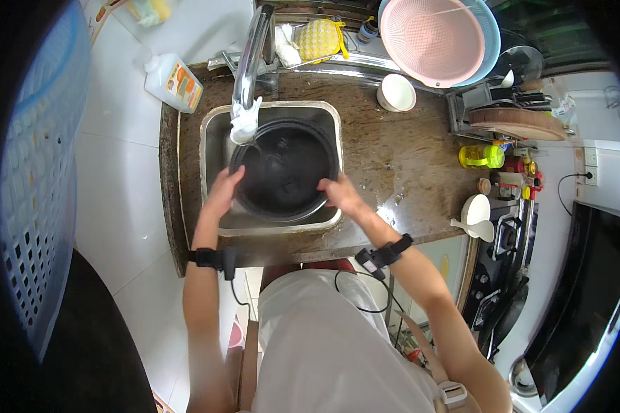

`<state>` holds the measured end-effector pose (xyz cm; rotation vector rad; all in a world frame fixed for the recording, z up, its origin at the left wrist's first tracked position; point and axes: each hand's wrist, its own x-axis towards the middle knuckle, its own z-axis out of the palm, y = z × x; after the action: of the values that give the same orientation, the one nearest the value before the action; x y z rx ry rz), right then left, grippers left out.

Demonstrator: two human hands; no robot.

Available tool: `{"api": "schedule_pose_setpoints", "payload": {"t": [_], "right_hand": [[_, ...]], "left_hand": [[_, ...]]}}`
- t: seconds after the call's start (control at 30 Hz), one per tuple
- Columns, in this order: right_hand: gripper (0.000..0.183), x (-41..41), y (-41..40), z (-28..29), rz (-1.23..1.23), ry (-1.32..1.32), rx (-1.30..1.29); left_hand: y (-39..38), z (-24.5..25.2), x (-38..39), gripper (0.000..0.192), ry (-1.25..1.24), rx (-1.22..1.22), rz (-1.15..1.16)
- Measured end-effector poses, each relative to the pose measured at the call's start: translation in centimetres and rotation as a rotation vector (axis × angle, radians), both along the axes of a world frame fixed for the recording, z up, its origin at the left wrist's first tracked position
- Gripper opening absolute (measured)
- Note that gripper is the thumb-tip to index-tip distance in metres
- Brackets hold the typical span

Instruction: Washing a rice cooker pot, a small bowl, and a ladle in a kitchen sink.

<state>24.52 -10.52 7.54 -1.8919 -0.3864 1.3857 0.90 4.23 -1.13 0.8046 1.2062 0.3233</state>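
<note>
A round black pot (289, 199) sits in, or just above, the stainless steel sink (225, 225); its underside is hidden. My left hand (223, 192) grips its left rim, thumb over the edge. On the lower right side of the rim, my right hand (343, 194) holds on in the same way. Above the pot's upper left edge hangs the chrome faucet (248, 62), with a white nozzle (245, 123) at its end. A thin stream seems to run from it into the pot, where the dark inside shows ripples.
Right of the sink, a white bowl (397, 93) stands on the wet stone counter (372, 149). A plastic jug (174, 83) is at the upper left. Pink and blue basins (434, 41) lean at the back. A round wooden cutting board (516, 124) and gas stove (488, 273) lie right.
</note>
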Motion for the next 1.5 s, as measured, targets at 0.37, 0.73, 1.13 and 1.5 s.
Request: {"api": "schedule_pose_setpoints", "payload": {"t": [0.37, 0.73, 1.13, 1.5], "right_hand": [[0.046, 2.1, 0.9, -3.5, 0.024, -0.151, 0.143], [0.054, 0.0, 2.7, -0.5, -0.088, 0.021, 0.070], [0.048, -1.5, 1.8, 0.6, -0.098, 0.146, 0.056], [0.058, -1.8, -1.2, -2.3, -0.187, 0.143, 0.079]], "left_hand": [[2.2, 1.0, 2.9, 0.043, -0.126, 0.028, 0.011], [3.2, 4.5, 2.2, 0.037, -0.094, 0.101, -0.043], [3.8, 5.2, 1.3, 0.035, -0.081, 0.177, -0.093], [17.1, 6.0, 6.7, 0.055, -0.017, 0.459, -0.252]]}}
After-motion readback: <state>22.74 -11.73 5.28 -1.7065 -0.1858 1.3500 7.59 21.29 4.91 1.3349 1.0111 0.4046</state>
